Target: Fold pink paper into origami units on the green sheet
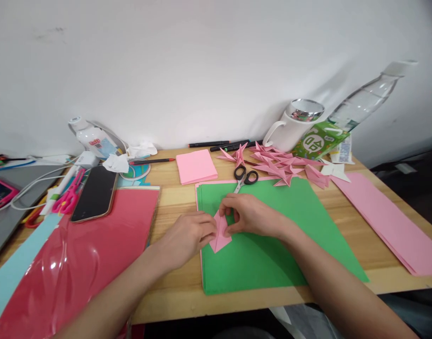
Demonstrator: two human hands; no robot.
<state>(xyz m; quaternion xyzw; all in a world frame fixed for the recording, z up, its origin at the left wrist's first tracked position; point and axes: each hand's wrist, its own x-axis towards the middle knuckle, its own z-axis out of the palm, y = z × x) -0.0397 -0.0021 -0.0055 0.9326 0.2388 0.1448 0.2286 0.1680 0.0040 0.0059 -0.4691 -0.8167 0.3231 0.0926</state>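
A small folded piece of pink paper (220, 239) lies on the left part of a stack of green paper (272, 263). My left hand (191, 235) pinches its left edge with closed fingers. From the upper right, my right hand (246, 214) reaches over, its bent fingers and thumb on the paper's top and right side. Beyond my right hand, black-handled scissors (245, 177) rest with their blades pointing toward me, the tips hidden by the hand. Behind them lie several folded pink paper shapes (277, 165) in a heap.
A pile of pink squares (196, 166) sits near the wall. Pink strips (392, 221) lie at the right. A white mug (293, 127), green packet (318, 140) and plastic bottle (367, 101) stand behind. Leftward are a phone (96, 193), pink scissors (69, 193) and a red plastic-covered pack (96, 263).
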